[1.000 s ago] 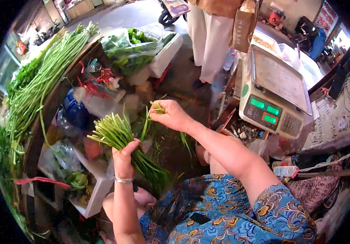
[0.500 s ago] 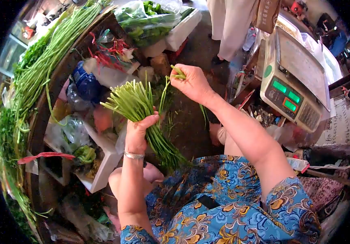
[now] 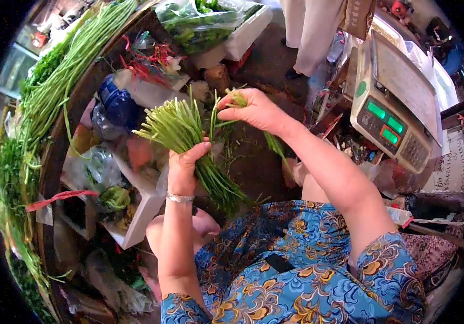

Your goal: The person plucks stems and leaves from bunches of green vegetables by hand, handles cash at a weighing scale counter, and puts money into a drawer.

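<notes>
My left hand (image 3: 186, 161) is wrapped round a thick bunch of green vegetable stems (image 3: 174, 127). The pale cut ends fan out up and to the left, and the dark green tips hang towards my lap. Just right of the bunch, my right hand (image 3: 259, 114) is closed on a few stems (image 3: 237, 99), whose lower part trails below the wrist (image 3: 275, 146). A loose stem (image 3: 213, 120) stands between the two hands, close to my right fingertips; whether they pinch it I cannot tell.
Long beans (image 3: 81, 59) and leafy greens (image 3: 13, 178) lie along the curved counter at left. A scale (image 3: 388, 119) with lit green digits stands at right. A white foam box (image 3: 140, 221), bagged greens (image 3: 197, 27) and red ties (image 3: 154, 62) are around. A person's trouser legs (image 3: 313, 32) show behind.
My right hand has turned and come slightly left and down, nearer the bunch, and the stems in it have swung. My left hand keeps its hold. The whole view has shifted slightly.
</notes>
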{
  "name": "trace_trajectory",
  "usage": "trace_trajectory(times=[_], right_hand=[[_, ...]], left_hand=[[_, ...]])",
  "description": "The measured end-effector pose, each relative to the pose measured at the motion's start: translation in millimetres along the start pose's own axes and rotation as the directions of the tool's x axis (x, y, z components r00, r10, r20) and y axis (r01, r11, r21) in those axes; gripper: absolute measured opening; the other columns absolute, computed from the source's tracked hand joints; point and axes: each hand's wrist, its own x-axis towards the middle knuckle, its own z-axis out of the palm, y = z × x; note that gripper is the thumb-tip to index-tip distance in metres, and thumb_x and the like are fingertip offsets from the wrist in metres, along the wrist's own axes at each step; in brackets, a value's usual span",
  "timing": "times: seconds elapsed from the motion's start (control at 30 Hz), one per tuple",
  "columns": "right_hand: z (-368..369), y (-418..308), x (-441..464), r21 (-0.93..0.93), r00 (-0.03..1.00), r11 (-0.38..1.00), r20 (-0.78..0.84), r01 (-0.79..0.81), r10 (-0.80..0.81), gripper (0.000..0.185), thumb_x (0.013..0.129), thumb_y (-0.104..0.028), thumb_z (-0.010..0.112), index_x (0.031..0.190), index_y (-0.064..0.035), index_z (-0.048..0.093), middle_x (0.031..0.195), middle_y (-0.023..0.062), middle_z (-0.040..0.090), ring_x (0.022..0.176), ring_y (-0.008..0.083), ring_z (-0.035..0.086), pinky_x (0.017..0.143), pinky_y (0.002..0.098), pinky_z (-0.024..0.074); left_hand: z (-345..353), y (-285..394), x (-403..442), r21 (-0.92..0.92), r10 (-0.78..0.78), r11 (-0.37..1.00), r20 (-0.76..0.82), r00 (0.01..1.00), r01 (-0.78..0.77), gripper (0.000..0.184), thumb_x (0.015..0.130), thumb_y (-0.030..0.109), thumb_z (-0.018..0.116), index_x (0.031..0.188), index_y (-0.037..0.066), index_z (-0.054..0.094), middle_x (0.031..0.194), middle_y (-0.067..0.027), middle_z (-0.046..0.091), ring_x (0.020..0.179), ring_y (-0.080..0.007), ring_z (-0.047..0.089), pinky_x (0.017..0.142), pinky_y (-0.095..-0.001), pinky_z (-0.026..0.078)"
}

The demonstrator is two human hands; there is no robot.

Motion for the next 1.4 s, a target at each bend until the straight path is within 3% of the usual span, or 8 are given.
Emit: trace_trajectory(times=[0.27, 0.37, 0.43, 0.73, 0.9, 1.07, 1.17, 1.4], right_hand=[[14, 4, 4, 0.057, 0.997, 0.995, 0.01, 0.076, -0.077, 0.009, 0.082, -0.012, 0.069, 0.078, -0.0071, 0.063, 0.072, -0.006, 0.057, 0.065, 0.0028, 0.05, 0.061, 0.0222, 0.0421], [15, 0, 1, 0.177, 0.996, 0.982, -0.036, -0.071, 0.078, 0.005, 0.08, -0.01, 0.068, 0.077, -0.007, 0.066, 0.075, -0.003, 0.063, 0.068, 0.006, 0.055, 0.065, 0.0244, 0.0448], [13, 0, 3, 0.2, 0.985, 0.98, -0.169, -0.004, 0.039, 0.009, 0.082, -0.018, 0.07, 0.079, -0.011, 0.064, 0.061, -0.0086, 0.051, 0.045, 0.0013, 0.034, 0.042, 0.0203, 0.0243], [-23, -10, 11, 0.212, 0.922, 0.977, -0.382, 0.022, 0.062, 0.013, 0.081, -0.018, 0.071, 0.074, -0.0123, 0.062, 0.058, -0.0093, 0.048, 0.044, 0.0015, 0.035, 0.04, 0.0204, 0.0244], [-13, -8, 2, -0.61, 0.929, 0.792, -0.309, -0.03, -0.203, 0.032, 0.07, -0.03, 0.078, 0.075, -0.0038, 0.06, 0.068, 0.0097, 0.062, 0.059, 0.0201, 0.056, 0.059, 0.034, 0.0436], [-4, -3, 6, -0.449, 0.897, 0.87, -0.272, 0.203, -0.349, 0.03, 0.074, -0.027, 0.075, 0.086, -0.0029, 0.063, 0.081, 0.0086, 0.067, 0.071, 0.0158, 0.062, 0.066, 0.0288, 0.048], [1, -9, -2, -0.347, 0.952, 0.906, -0.093, 0.245, -0.292, 0.021, 0.084, -0.012, 0.066, 0.103, -0.0023, 0.063, 0.083, -0.0034, 0.061, 0.077, 0.0021, 0.052, 0.069, 0.0193, 0.0434], [6, 2, 2, -0.598, 0.941, 0.755, -0.004, 0.268, -0.337, 0.017, 0.081, -0.013, 0.068, 0.094, -0.0031, 0.064, 0.077, 0.0078, 0.065, 0.07, 0.014, 0.06, 0.066, 0.0274, 0.0472]], left_hand=[[8, -8, 3, -0.068, -0.006, 0.998, 0.016, 1.0, 0.008, 0.036, 0.068, 0.002, 0.072, 0.102, 0.001, 0.062, 0.092, -0.0043, 0.064, 0.082, -0.0153, 0.06, 0.076, -0.0279, 0.049], [9, -6, 2, -0.093, 0.021, 0.995, 0.008, 1.0, -0.02, 0.038, 0.067, 0.003, 0.073, 0.102, 0.001, 0.061, 0.092, -0.0046, 0.063, 0.081, -0.0154, 0.06, 0.074, -0.0279, 0.049], [7, -4, 2, -0.054, 0.014, 0.998, 0.001, 1.0, -0.014, 0.038, 0.066, 0.003, 0.074, 0.101, 0.0, 0.06, 0.09, -0.005, 0.063, 0.08, -0.0154, 0.06, 0.073, -0.0279, 0.049], [2, -3, -2, 0.013, 0.015, 1.0, 0.005, 1.0, -0.015, 0.035, 0.066, 0.005, 0.075, 0.097, 0.0, 0.059, 0.083, -0.0059, 0.062, 0.072, -0.0159, 0.06, 0.066, -0.0281, 0.049], [0, 2, -4, 0.001, -0.038, 0.999, -0.012, 0.999, 0.038, 0.033, 0.067, 0.005, 0.074, 0.096, 0.0, 0.059, 0.082, -0.0056, 0.062, 0.069, -0.0156, 0.06, 0.06, -0.0274, 0.049], [1, -2, -1, 0.007, -0.026, 1.0, -0.015, 1.0, 0.026, 0.033, 0.067, 0.004, 0.074, 0.096, 0.0, 0.059, 0.082, -0.0059, 0.062, 0.067, -0.0156, 0.06, 0.059, -0.027, 0.049], [3, -2, 0, 0.003, -0.022, 1.0, -0.005, 1.0, 0.022, 0.033, 0.066, 0.004, 0.074, 0.096, 0.001, 0.059, 0.082, -0.0057, 0.062, 0.069, -0.0154, 0.06, 0.06, -0.0273, 0.05], [11, -4, -1, 0.064, 0.021, 0.998, -0.023, 1.0, -0.019, 0.028, 0.069, 0.004, 0.07, 0.094, 0.001, 0.06, 0.082, -0.0045, 0.063, 0.068, -0.0154, 0.06, 0.062, -0.0268, 0.049]])
